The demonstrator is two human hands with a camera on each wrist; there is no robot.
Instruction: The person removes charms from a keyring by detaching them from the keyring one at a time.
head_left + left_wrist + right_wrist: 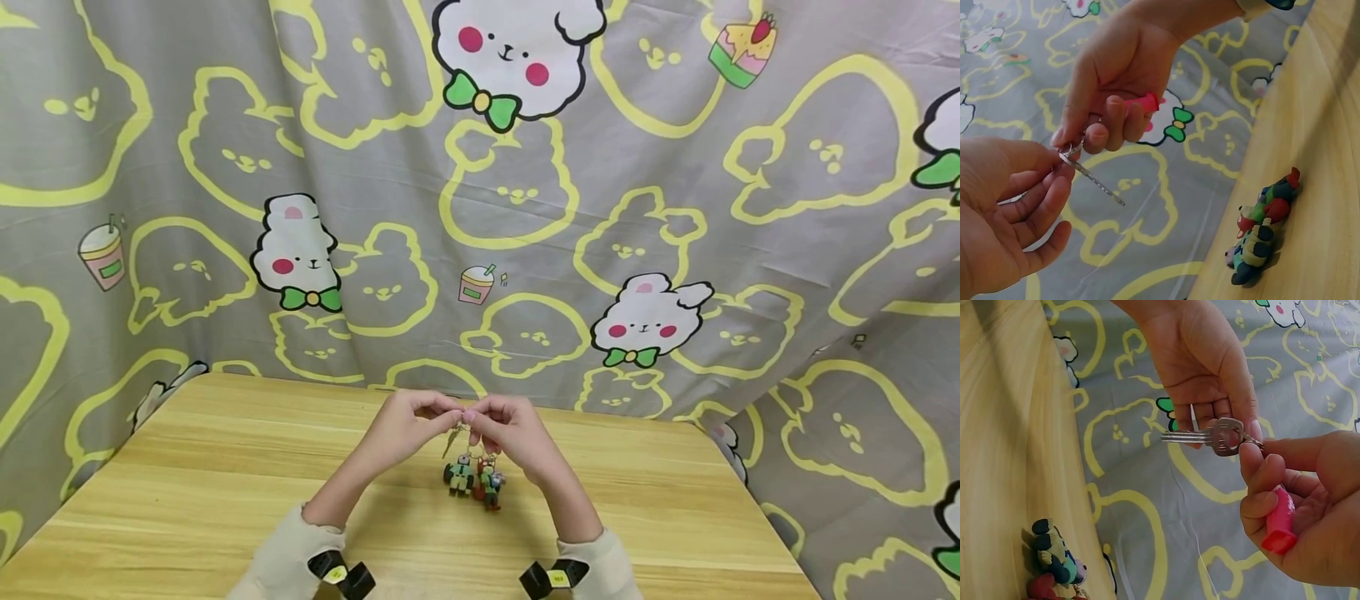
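Fingertip to fingertip, my left hand [401,433] and right hand [517,433] meet above the table, both pinching a small metal key ring [1069,150]. A silver key [1225,437] hangs off that ring between them, its blade pointing away from the right hand in the right wrist view. Curled fingers of the right hand also hold a pinkish-red charm [1280,522]; part of it is hidden in the palm. Beneath the hands, two small figurine keychains are on the table: one in green and dark colours [459,477], the other with red parts [490,487].
The light wooden table [225,467] extends to both sides of the arms. Behind it hangs a grey curtain [405,192] printed with yellow outlines and white cartoon animals. Black wrist devices [341,575] are strapped over the pale sleeves.
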